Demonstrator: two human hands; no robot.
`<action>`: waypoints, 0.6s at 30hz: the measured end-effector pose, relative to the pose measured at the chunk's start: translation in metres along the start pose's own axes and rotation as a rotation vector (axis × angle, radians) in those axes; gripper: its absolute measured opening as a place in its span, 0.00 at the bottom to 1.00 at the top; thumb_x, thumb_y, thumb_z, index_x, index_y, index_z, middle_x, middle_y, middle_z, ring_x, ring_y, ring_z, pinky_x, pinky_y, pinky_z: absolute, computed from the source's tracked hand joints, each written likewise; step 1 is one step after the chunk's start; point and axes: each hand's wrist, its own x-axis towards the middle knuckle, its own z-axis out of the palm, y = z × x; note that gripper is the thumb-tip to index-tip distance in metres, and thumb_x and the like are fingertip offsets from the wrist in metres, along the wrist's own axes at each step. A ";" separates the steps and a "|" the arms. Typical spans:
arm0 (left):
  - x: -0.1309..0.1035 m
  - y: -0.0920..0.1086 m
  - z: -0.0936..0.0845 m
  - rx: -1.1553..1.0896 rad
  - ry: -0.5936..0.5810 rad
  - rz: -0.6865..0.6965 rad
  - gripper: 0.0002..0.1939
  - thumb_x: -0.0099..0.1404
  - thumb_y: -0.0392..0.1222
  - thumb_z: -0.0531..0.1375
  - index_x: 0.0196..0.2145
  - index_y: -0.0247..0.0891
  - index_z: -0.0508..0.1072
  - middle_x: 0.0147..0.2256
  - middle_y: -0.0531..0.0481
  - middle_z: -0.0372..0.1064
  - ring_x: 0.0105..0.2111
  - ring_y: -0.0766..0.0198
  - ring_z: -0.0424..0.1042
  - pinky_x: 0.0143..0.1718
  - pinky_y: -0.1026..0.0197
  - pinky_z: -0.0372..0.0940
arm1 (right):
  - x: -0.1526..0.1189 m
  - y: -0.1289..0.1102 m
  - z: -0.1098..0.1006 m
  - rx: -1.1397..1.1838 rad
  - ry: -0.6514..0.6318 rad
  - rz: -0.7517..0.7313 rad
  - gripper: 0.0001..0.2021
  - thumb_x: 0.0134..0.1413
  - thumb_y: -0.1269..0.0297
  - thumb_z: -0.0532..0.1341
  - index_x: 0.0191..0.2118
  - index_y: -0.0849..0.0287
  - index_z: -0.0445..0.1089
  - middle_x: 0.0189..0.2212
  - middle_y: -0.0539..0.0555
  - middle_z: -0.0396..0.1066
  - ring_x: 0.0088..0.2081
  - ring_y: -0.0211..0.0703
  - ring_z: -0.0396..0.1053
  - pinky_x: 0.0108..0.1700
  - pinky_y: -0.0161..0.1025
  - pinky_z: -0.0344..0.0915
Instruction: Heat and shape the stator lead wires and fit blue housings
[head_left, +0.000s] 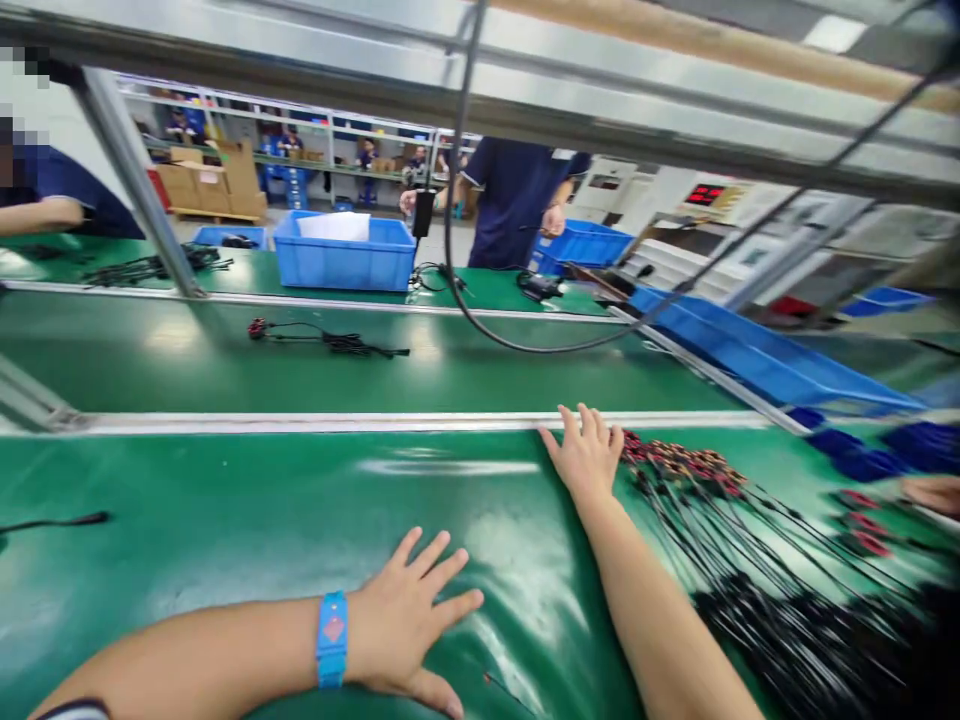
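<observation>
On a green factory bench mat [225, 520], my left hand [405, 620] presses flat and empty for support, while my open right hand [585, 455] touches bundled cables [720, 510], gripping nothing.

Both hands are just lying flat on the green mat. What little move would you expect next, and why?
Probably the right hand shifts slightly right to pick a cable from the bundle. Its open fingers lie at the bundle's left edge, holding nothing. The left hand is spread flat on bare mat, away from any cables, so it seems only to be bracing.
</observation>
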 end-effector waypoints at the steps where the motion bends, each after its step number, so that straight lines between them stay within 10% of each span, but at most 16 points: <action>1: 0.000 0.002 0.001 0.018 0.021 -0.003 0.47 0.68 0.72 0.55 0.72 0.43 0.49 0.72 0.32 0.41 0.72 0.35 0.40 0.68 0.26 0.43 | -0.005 -0.012 0.004 0.023 0.044 -0.099 0.27 0.69 0.49 0.53 0.63 0.63 0.68 0.66 0.67 0.61 0.68 0.60 0.55 0.69 0.58 0.42; 8: 0.004 0.011 0.009 0.303 0.177 0.017 0.47 0.67 0.73 0.55 0.70 0.38 0.55 0.68 0.31 0.53 0.68 0.36 0.53 0.68 0.36 0.50 | -0.007 -0.119 -0.001 0.265 -0.026 -0.497 0.23 0.69 0.52 0.52 0.60 0.60 0.70 0.61 0.64 0.67 0.64 0.58 0.60 0.67 0.55 0.50; 18: 0.044 -0.022 0.083 0.724 0.457 0.105 0.21 0.75 0.54 0.55 0.63 0.53 0.66 0.58 0.47 0.71 0.52 0.52 0.75 0.52 0.50 0.70 | 0.112 -0.294 0.024 0.313 -0.304 -0.635 0.35 0.56 0.81 0.53 0.69 0.57 0.58 0.71 0.57 0.53 0.72 0.54 0.46 0.70 0.53 0.45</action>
